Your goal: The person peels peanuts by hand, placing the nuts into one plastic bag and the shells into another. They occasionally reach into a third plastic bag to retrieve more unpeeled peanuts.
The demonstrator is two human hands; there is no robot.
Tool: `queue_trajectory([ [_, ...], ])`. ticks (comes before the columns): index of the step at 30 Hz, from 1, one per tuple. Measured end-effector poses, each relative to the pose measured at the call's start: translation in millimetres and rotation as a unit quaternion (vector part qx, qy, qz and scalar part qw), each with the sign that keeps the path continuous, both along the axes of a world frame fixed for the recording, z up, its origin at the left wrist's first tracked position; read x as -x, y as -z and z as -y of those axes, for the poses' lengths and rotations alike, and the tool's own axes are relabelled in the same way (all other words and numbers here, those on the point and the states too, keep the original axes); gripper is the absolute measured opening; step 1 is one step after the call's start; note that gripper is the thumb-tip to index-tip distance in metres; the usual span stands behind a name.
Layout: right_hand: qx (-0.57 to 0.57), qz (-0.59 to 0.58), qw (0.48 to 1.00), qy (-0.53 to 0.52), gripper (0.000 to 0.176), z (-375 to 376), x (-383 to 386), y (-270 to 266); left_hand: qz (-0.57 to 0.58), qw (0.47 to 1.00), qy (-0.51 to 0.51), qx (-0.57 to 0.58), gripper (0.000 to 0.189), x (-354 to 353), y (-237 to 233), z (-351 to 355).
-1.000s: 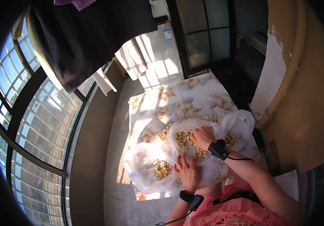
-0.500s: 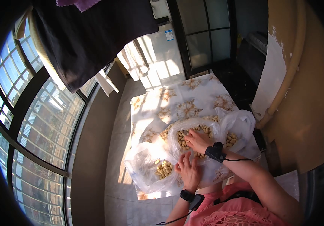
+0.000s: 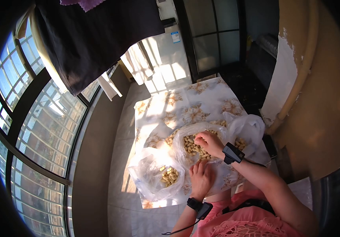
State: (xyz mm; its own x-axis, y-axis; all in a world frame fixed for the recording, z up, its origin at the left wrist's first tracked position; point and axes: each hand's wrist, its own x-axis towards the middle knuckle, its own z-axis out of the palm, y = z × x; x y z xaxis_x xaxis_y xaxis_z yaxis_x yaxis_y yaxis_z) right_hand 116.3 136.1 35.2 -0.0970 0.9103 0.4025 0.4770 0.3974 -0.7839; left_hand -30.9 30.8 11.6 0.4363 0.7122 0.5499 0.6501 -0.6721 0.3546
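Observation:
My right hand (image 3: 209, 143) is over the middle plastic bag (image 3: 180, 149), its fingers curled together above the peanuts (image 3: 191, 147); what they hold, if anything, is too small to name. Nearer to me, my left hand (image 3: 202, 177) rests at the bag's front edge, fingers bent and close together, their tips hidden from view. To its left lies another clear plastic bag (image 3: 141, 173), open, with a small heap of peanuts (image 3: 170, 176) inside. A third bag (image 3: 253, 127) with peanuts stands right of my right hand.
A flowered cloth covers the table (image 3: 154, 114). Dark clothing (image 3: 95, 43) hangs at the upper left, beside barred windows (image 3: 51, 130). Behind the table are a white appliance (image 3: 170, 59) and a dark-framed glass door (image 3: 213, 39). A pipe (image 3: 302, 83) runs along the right wall.
My left hand's spread fingers have drawn in and moved slightly up and right. My right hand's fingers have curled and lifted a little from the peanuts. The view has shifted slightly.

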Motion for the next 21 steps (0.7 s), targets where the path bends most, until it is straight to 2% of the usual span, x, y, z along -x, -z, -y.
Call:
queue_trajectory([
  [1, 0.015, -0.055, 0.998, -0.004, 0.013, 0.4, 0.2, -1.1, -0.007, 0.999, -0.031, 0.001, 0.032, -0.7, -0.7, -0.4],
  [3, 0.028, -0.05, 0.998, 0.003, 0.015, 3.0, -2.0, -5.8, -0.001, 0.999, -0.037, 0.006, 0.032, -1.5, -2.9, 0.0],
  [5, 0.106, -0.106, 0.989, 0.003, 0.014, 5.0, -1.5, -10.0, 0.004, 0.999, -0.043, 0.01, 0.033, -1.1, -5.0, 0.8],
  [8, 0.079, -0.068, 0.995, -0.002, 0.013, 8.1, -3.1, -10.5, 0.035, 0.999, -0.04, 0.005, 0.029, 2.1, -8.9, 3.2],
  [10, 0.056, -0.059, 0.997, -0.01, 0.012, 11.0, -3.8, -5.2, 0.098, 0.992, -0.077, 0.003, 0.02, 4.4, -10.8, 6.1],
  [11, 0.035, -0.051, 0.998, -0.02, 0.012, 12.3, -4.4, -2.6, 0.098, 0.992, -0.075, 0.002, 0.02, 6.0, -8.8, 7.9],
  [13, 0.042, -0.035, 0.998, -0.026, 0.012, 21.4, -5.9, -9.5, 0.212, 0.973, -0.068, 0.054, 0.01, 9.3, -4.4, 12.7],
  [14, 0.037, -0.034, 0.998, -0.036, 0.012, 26.4, -6.4, -12.4, 0.229, 0.97, -0.062, 0.052, 0.006, 9.5, -4.5, 15.1],
  [15, 0.03, -0.032, 0.998, -0.046, 0.013, 30.0, -7.1, -14.6, 0.229, 0.97, -0.058, 0.05, 0.006, 8.5, -5.7, 20.0],
  [17, -0.005, -0.026, 0.999, -0.046, 0.013, 37.1, -10.3, -16.1, 0.201, 0.96, -0.012, 0.194, 0.005, 4.5, -5.0, 32.5],
  [19, 0.022, -0.023, 0.998, -0.056, 0.012, 46.4, -11.5, -16.7, 0.163, 0.969, 0.003, 0.185, 0.008, -1.9, -7.1, 29.7],
  [21, 0.034, -0.017, 0.998, -0.057, 0.016, 51.2, -14.1, -15.5, 0.082, 0.992, 0.023, 0.091, 0.01, -7.9, -8.9, 20.6],
])
